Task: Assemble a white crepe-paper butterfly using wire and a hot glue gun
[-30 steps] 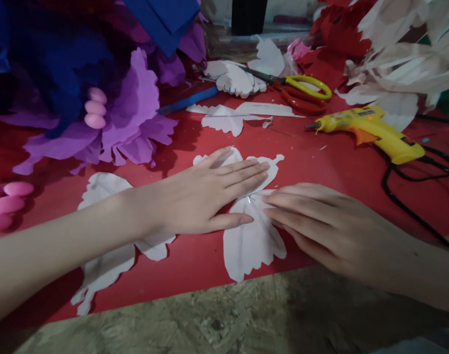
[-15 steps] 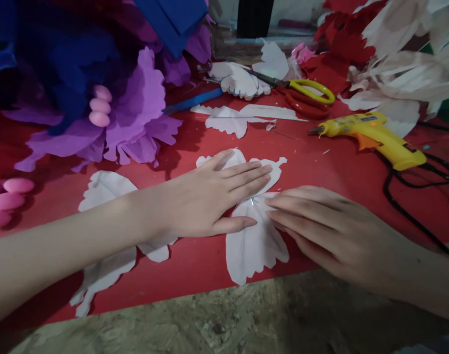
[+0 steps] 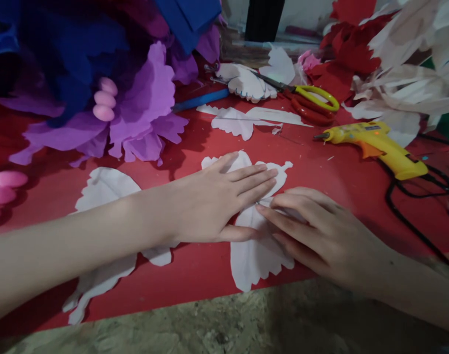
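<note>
Single head-worn view, looking forward and down across the red desk [image 3: 194, 273] from the wearer's own side, close range. Left forearm [image 3: 80, 231] at left edge, right forearm [image 3: 412, 290] at lower right, white scalloped cutout [image 3: 255, 263] near centre; near desk edge and mottled strip [image 3: 209, 324] along the bottom, yellow glue gun [image 3: 379, 145] at right, black upright [image 3: 264, 19] at the top, far side.

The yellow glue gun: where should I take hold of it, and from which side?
Probably by the handle of the yellow glue gun, with the right hand coming from the near right: the handle slants that way, while the metal nozzle points left and could be hot. Mind the black cord beside the handle.
</note>
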A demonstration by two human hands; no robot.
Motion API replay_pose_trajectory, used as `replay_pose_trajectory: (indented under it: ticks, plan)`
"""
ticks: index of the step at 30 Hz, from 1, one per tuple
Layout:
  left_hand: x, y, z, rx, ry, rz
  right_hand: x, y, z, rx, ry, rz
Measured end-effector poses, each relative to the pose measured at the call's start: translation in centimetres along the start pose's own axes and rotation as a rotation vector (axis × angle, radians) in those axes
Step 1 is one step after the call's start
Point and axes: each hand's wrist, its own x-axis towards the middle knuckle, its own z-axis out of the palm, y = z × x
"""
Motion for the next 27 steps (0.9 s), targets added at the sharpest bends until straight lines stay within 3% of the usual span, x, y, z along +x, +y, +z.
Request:
replay_pose_trajectory:
  ticks: [11, 27]
  plan:
    - [0.15, -0.08, 0.28, -0.018, -0.003, -0.005, 0.51, 0.02, 0.15, 0.042, -0.001, -0.064]
    - [-0.13, -0.17, -0.01, -0.115, 0.009, -0.017, 0.10, -0.23, 0.50, 0.161, 0.036, -0.015]
